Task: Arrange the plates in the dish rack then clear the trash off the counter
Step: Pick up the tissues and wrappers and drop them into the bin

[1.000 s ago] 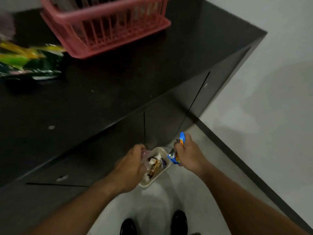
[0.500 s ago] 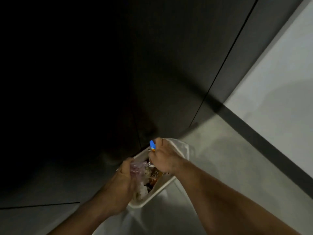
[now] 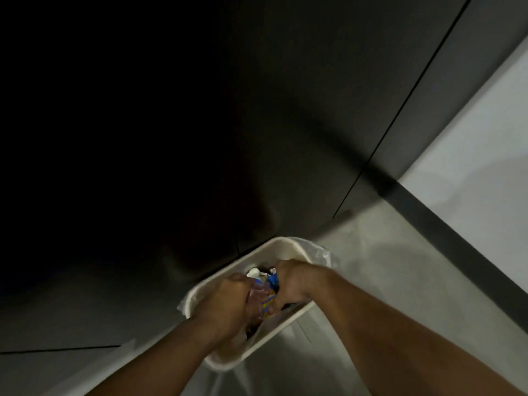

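Head view: both hands are down inside the cream trash bin (image 3: 221, 364) on the floor (image 3: 400, 275), against the dark cabinet front (image 3: 314, 110). The left hand (image 3: 225, 305) has its fingers curled round crumpled clear plastic (image 3: 256, 294). The right hand (image 3: 295, 282) clamps a blue and yellow wrapper (image 3: 270, 291), whose long axis runs near upright in frame, blue end toward the cabinet. The right fingertips are hidden. A white scrap (image 3: 253, 272) lies just beyond, and the clear liner (image 3: 324, 256) drapes over the bin's rim.

Dim, low contrast. Cabinet (image 3: 143, 124) upper left nearly black, detail lost. Wall (image 3: 485, 132) at right brightest. Soft broad shadow on floor (image 3: 414, 295) beside bin (image 3: 258, 248). Trash (image 3: 271, 281) in bin slightly blurred.
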Available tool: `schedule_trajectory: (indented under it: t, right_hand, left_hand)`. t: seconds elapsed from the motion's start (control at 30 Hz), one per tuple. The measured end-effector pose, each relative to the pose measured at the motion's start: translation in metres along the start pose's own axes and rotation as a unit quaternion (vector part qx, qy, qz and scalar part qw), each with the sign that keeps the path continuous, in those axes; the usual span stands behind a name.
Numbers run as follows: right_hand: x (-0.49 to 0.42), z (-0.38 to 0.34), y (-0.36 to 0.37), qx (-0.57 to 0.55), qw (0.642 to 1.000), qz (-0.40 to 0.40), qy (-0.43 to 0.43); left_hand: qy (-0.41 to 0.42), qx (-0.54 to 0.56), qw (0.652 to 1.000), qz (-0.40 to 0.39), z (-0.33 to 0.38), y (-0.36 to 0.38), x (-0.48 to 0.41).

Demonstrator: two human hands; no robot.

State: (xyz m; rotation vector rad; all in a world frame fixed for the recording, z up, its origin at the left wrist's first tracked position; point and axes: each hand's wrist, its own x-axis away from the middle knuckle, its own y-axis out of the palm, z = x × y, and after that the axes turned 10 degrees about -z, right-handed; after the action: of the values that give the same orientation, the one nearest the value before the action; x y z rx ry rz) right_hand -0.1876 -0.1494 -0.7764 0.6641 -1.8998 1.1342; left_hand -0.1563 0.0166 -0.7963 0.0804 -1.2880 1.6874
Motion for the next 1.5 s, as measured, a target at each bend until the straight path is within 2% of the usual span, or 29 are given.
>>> schedule_trajectory:
  t: [0.07,0.17,0.23,0.37,0.5,0.67,0.77,0.97,1.27,1.5]
  right_hand:
    - [0.009,0.003,-0.006,-0.003,1.0,0.017,-0.003]
    - [0.019,0.007,-0.009,-0.022,0.997,0.07,-0.022]
    - [0.023,0.011,-0.007,-0.032,0.995,0.092,-0.032]
    - [0.028,0.018,0.001,-0.057,0.989,0.128,-0.047]
    - [0.035,0.015,0.004,-0.088,0.985,0.139,-0.056]
    - [0.055,0.001,-0.001,-0.098,0.979,0.17,-0.058]
    - [0.087,-0.01,-0.012,-0.094,0.973,0.201,-0.058]
    - [0.213,-0.042,-0.058,-0.095,0.963,0.241,-0.071]
    - [0.435,-0.092,-0.136,-0.084,0.94,0.321,-0.079]
    - [0.583,-0.134,-0.191,-0.062,0.92,0.365,-0.131]
  left_hand:
    - [-0.017,-0.013,0.999,-0.034,0.004,0.013,-0.015]
    - [-0.1,-0.123,0.986,-0.055,0.009,0.032,-0.036]
    - [-0.132,-0.104,0.983,-0.075,0.013,0.038,-0.044]
    - [-0.086,0.013,0.991,-0.102,0.015,0.033,-0.039]
    - [-0.051,0.129,0.983,-0.117,0.008,0.016,-0.022]
    - [0.01,0.115,0.986,-0.122,-0.003,-0.018,0.01]
    - [0.038,0.068,0.993,-0.094,0.004,-0.056,0.038]
    - [0.109,-0.042,0.993,0.026,0.063,-0.173,0.131]
    - [0.206,-0.061,0.966,0.143,0.195,-0.328,0.307]
    - [0.223,-0.092,0.951,0.192,0.255,-0.437,0.413]
